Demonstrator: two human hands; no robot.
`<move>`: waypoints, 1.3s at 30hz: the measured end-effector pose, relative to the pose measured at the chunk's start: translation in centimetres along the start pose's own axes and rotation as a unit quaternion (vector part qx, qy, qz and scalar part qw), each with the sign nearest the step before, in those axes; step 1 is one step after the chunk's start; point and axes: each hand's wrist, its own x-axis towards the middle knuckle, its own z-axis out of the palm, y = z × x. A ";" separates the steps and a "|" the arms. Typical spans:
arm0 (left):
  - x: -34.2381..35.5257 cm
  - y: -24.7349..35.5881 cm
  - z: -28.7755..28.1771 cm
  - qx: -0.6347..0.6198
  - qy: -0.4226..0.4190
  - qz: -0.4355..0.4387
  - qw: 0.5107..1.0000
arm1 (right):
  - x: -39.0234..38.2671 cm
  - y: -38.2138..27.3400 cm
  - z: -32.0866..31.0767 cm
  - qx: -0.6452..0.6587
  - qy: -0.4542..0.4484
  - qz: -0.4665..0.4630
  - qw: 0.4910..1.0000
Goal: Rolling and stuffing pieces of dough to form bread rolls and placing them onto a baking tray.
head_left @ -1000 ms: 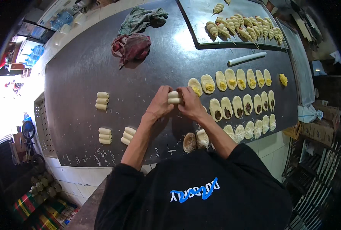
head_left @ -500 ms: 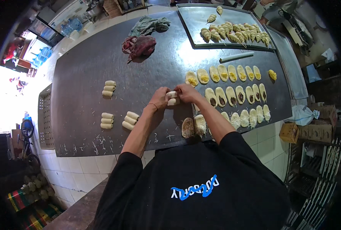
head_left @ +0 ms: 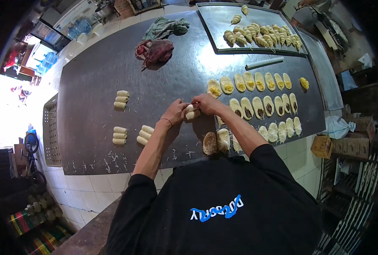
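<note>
Head view: holding small dough rolls [head_left: 192, 114] between narrowly curled left fingers [head_left: 181, 108] and right fingers [head_left: 201, 100], over the dark tabletop [head_left: 91, 80], with roll clusters [head_left: 120, 99] to the left, yellow-filled dough ovals [head_left: 259, 80] to the right, and a metal tray [head_left: 212, 25] of twisted dough pieces [head_left: 263, 41] well beyond.

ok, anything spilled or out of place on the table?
Yes: white shreds lie scattered along the near edge of the table, left of the dough ovals. Also a yellow lump sits right of the top row, with no dough visible beneath it.
</note>
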 end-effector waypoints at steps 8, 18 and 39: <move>0.5 -1.0 -0.3 -0.085 0.054 0.024 0.995 | -0.1 -0.3 -0.8 -0.004 -0.014 -0.006 1.000; -1.1 0.9 0.2 -0.129 0.083 0.004 0.988 | -0.7 0.1 0.3 0.080 0.036 -0.024 0.996; -1.7 1.6 1.6 -0.099 0.223 -0.013 0.970 | 0.0 -0.6 0.6 0.143 0.069 -0.014 0.987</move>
